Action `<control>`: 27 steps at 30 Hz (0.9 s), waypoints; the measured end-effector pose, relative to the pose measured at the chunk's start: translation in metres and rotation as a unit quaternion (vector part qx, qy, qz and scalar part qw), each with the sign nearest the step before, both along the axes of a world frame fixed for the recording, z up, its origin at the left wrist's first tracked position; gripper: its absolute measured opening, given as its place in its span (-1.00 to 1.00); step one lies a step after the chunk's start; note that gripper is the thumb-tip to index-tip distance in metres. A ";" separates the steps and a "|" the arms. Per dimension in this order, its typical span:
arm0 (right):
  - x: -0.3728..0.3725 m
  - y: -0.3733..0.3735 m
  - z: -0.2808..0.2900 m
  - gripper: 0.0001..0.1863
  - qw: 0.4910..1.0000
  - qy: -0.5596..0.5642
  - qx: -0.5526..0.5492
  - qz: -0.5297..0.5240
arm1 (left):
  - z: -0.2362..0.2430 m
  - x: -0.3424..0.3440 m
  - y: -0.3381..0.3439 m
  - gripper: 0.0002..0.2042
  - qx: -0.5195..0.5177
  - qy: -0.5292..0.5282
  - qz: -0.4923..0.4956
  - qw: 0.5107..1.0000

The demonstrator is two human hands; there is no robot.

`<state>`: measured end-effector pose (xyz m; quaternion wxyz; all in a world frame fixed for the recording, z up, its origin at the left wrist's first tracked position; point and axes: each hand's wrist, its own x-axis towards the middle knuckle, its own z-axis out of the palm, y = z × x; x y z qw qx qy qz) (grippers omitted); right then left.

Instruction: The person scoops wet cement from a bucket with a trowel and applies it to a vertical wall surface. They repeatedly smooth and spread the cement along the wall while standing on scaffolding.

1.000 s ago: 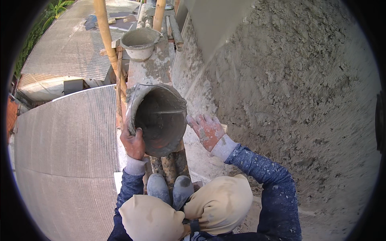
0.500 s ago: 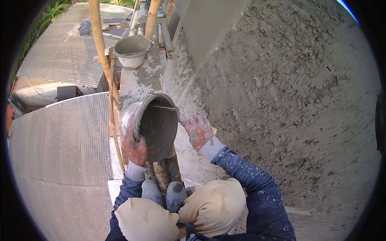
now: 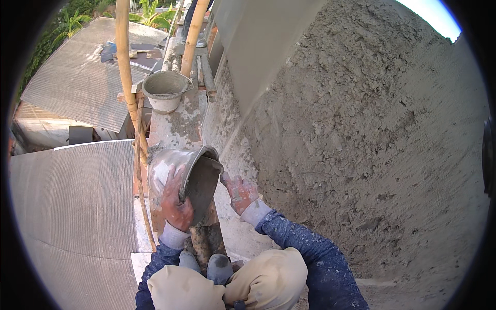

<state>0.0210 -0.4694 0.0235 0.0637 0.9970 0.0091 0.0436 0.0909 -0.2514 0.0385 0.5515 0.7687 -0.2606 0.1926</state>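
Observation:
A mortar-coated bucket (image 3: 168, 161) is tipped on its side on the plank in front of me, its mouth turned toward the right and toward me. My left hand (image 3: 176, 202) grips its near left side, fingers spread over the outer wall and thumb by the rim. At the right of the mouth, my right hand (image 3: 241, 193) is closed on what looks like a trowel; its grey blade (image 3: 211, 163) reaches into the mouth, and the grip is mostly hidden under my fingers. Wet grey mortar coats the bucket's inside.
Another mortar-smeared bucket (image 3: 166, 92) stands farther along the plank (image 3: 178, 126). Bamboo poles (image 3: 124, 57) rise at the left, above corrugated roofs (image 3: 77, 196) lying lower down. A rough mortared wall (image 3: 351, 119) fills the right side. A person's leg (image 3: 190, 23) shows at the far end.
The bucket has tilted further, its mouth turning more to the right. My right hand has come in closer to the rim, its fingers more curled. The view has shifted upward slightly.

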 end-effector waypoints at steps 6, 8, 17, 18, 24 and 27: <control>-0.020 0.001 -0.023 -0.48 0.976 0.200 0.091 -0.006 | -0.005 -0.004 0.010 -0.45 0.031 -0.009 -0.112 0.993; -0.033 -0.006 -0.035 -0.49 0.933 0.278 0.228 -0.022 | -0.009 0.000 0.016 -0.41 0.004 0.037 -0.138 0.990; -0.069 0.037 -0.073 -0.41 0.872 0.269 0.402 -0.071 | -0.018 -0.008 0.031 -0.38 -0.099 0.222 -0.154 0.958; -0.071 0.048 -0.073 -0.39 0.850 0.234 0.459 -0.108 | -0.021 -0.009 0.030 -0.41 -0.096 0.228 -0.147 0.958; -0.085 0.079 -0.067 -0.36 0.828 0.260 0.470 -0.163 | -0.044 -0.018 0.019 -0.52 -0.023 0.183 -0.078 0.980; -0.097 0.077 -0.076 -0.32 0.865 0.232 0.423 -0.140 | -0.057 -0.020 0.015 -0.60 -0.061 0.192 -0.013 0.979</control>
